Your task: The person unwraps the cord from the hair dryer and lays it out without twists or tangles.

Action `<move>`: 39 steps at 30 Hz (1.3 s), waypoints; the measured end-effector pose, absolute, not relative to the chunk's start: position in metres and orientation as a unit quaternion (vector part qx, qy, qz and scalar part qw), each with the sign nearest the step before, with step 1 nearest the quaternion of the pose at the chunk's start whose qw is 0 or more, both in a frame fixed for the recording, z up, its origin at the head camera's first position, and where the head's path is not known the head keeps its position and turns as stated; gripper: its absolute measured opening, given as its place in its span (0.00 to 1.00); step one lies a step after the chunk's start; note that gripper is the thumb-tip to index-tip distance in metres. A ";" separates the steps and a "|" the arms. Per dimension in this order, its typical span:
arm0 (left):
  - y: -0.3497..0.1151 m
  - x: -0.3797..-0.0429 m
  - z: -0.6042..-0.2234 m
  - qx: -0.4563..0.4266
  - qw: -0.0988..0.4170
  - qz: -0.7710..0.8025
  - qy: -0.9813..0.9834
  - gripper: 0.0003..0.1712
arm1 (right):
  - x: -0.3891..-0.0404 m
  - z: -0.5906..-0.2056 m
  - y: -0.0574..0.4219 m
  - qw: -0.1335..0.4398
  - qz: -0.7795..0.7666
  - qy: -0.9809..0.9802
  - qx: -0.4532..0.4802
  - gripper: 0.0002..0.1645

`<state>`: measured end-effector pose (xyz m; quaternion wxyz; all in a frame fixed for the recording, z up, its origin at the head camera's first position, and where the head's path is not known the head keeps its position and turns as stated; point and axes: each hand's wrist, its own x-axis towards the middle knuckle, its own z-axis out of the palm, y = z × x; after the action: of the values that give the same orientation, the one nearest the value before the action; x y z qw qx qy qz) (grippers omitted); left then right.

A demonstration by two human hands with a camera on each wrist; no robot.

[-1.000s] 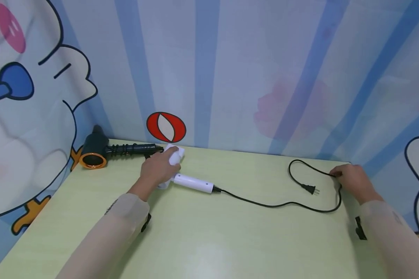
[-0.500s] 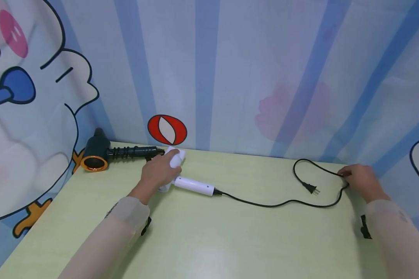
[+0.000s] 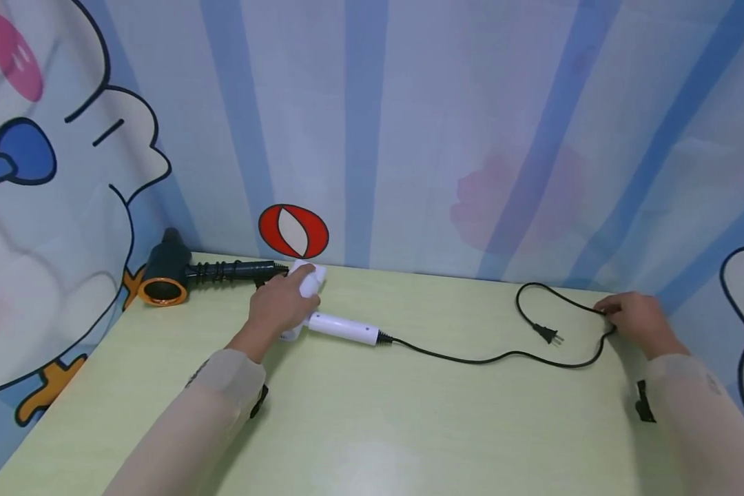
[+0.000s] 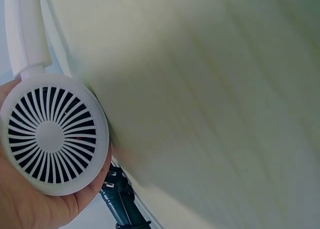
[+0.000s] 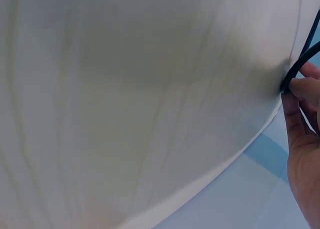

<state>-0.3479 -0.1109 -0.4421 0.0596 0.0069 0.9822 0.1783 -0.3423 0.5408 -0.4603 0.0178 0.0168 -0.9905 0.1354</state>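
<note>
My left hand grips the barrel of a white hair dryer lying on the table, its handle pointing right. In the left wrist view, the round slotted grille of the dryer rests against the palm, with fingers curled behind it. A black power cord runs from the handle across the table to my right hand. Thumb and fingertips pinch the cord near the table's right back corner. Past that hand, the cord loops back left and ends in a two-prong plug.
Left of the white dryer, a dark hair dryer with an orange rim lies at the back left, its cord wound round the handle. A printed blue striped curtain hangs right behind the pale green table.
My right hand has shifted slightly right with the cord, and the cord's bend beside it has drawn up and flattened. The left hand and the white dryer stay in place.
</note>
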 end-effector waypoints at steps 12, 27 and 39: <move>-0.112 -0.352 -0.442 0.010 0.056 0.191 0.980 0.39 | -0.334 -0.455 0.530 0.026 0.139 -0.990 0.010 0.17; -0.103 -0.353 -0.442 -0.030 0.063 0.199 0.977 0.41 | -0.314 -0.456 0.526 0.037 0.150 -0.988 -0.013 0.18; -0.104 -0.351 -0.432 -0.066 0.112 0.247 0.960 0.43 | -0.306 -0.446 0.503 0.046 0.131 -0.990 -0.003 0.32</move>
<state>-0.3512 -0.1040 -0.4323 0.1116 -0.0662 0.9604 0.2465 -0.3061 0.5032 -0.4464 0.0464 -0.0028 -0.9903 0.1313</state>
